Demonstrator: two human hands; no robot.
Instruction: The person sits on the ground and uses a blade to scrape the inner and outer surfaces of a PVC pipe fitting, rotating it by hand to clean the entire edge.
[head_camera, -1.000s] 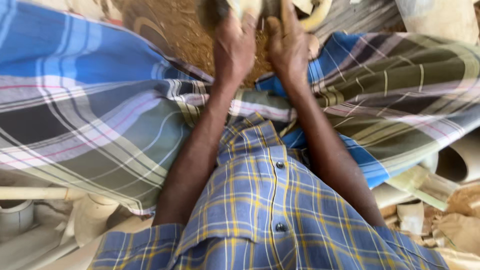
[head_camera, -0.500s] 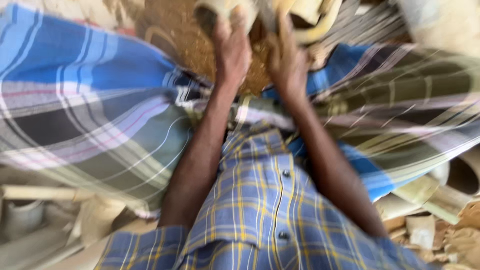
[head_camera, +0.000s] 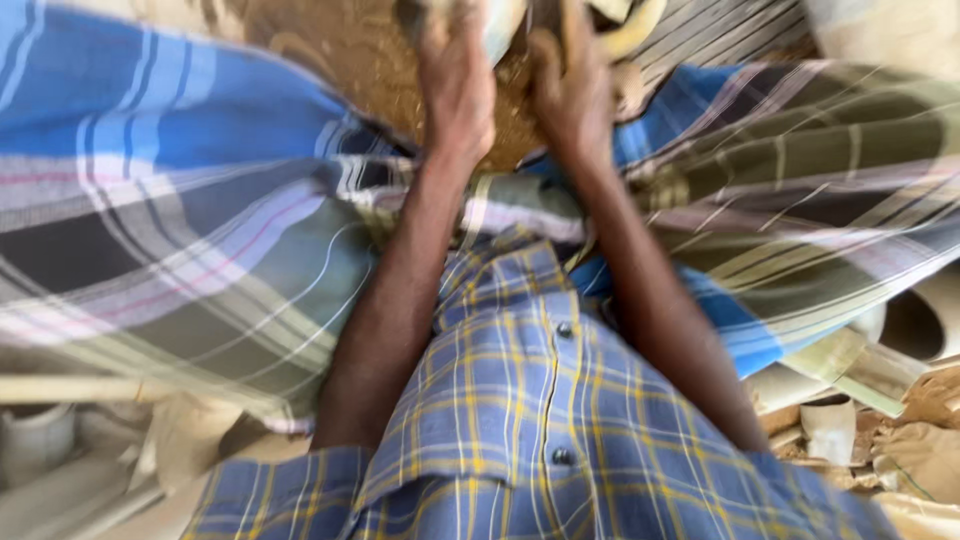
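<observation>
We press both hands close together at a pale, curved piece (head_camera: 500, 25) just beyond our fingertips, left hand (head_camera: 455, 85) and right hand (head_camera: 572, 95) too blurred to tell their grip, so we should steady it over the sawdust-strewn ground (head_camera: 340, 50) between our knees.

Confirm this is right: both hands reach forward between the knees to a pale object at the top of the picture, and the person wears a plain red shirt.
One detail is off. In the head view the shirt is blue with yellow checks and buttons, not plain red. The rest holds: the left hand and right hand reach forward between the knees to a pale object, blurred and cut off at the top.
</observation>
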